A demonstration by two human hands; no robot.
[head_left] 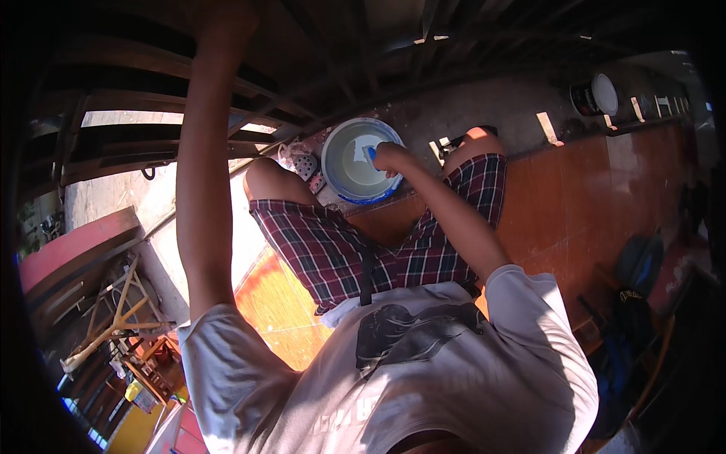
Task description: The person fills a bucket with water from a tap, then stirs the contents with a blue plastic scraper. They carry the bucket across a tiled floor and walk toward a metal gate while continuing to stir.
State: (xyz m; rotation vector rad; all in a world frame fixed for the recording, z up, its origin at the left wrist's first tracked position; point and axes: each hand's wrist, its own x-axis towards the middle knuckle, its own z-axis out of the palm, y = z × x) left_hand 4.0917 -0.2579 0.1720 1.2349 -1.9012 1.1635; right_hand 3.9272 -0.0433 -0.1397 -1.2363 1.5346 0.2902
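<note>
A round bucket [330, 181] with a pale rim and blue smears holds a whitish, shiny liquid, standing on the floor between my knees. Over its right side, my right hand [391, 157] is closed around a small blue-and-white tool [371, 153]. The tool's pale end is over the liquid; its exact kind is not clear. My left arm stretches far forward, and my left hand [227, 19] is in deep shadow at the top edge against dark slats [162, 72]. Its fingers are hidden.
Ahead stands the dark slatted structure, with sunlight coming through its gaps. A dark tub with a white lid [603, 95] lies at the far right. Beside the bucket is a spotted footwear-like item [305, 166]. Wooden furniture [121, 318] is at left; orange tiles [560, 197] cover the floor.
</note>
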